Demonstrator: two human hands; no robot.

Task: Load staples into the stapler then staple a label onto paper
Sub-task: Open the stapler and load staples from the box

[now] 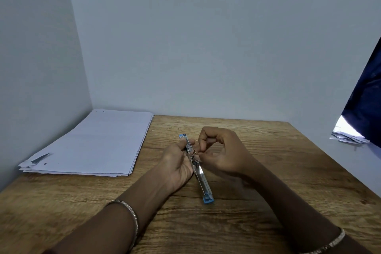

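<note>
An opened-out blue-and-silver metal stapler (198, 169) lies slanted; the white paper stack (92, 142) sits well left of it.

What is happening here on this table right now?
A person holds a blue stapler, swung fully open, over the wooden table. The left hand grips its middle; the right hand pinches at its hinge. Whether that hand also holds staples is too small to tell. A paper stack lies at the left.

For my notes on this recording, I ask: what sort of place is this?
Probably a small desk corner in an office or a home: a wooden table set against plain walls, a stack of white paper on it, and an opened stapler.
</note>
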